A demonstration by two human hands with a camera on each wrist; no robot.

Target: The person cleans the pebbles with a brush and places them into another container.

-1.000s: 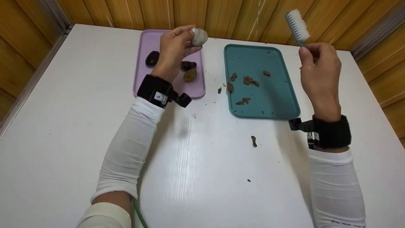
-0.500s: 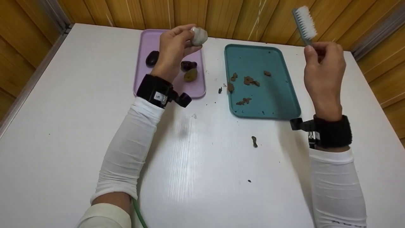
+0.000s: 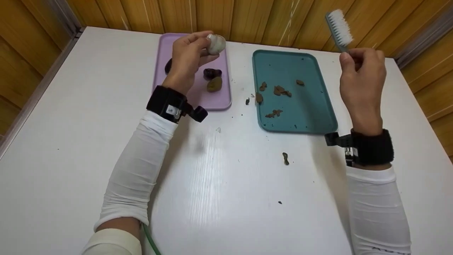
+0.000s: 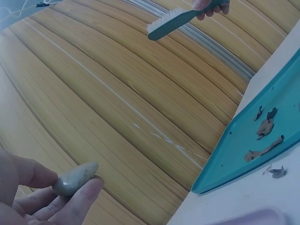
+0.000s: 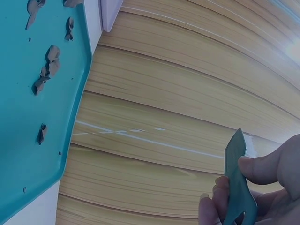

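Left hand point(image 3: 187, 56) fingers pinching pale smooth oval stone point(image 3: 216, 44) above lilac plastic tray point(image 3: 212, 101); right hand point(image 3: 362, 79) fingers clamped on teal white-bristled brush point(image 3: 339, 28)

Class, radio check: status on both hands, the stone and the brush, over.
Left hand pinches pale stone above purple tray. Right hand grips brush, bristles up, off the stone. Nothing between them.

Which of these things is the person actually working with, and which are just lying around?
In use:
- pale stone, pinched in the left hand
- brush, gripped in the right hand

Lying about:
- dark stones and an olive stone on the purple tray
- brown clumps in the teal tray
- crumbs on the white table
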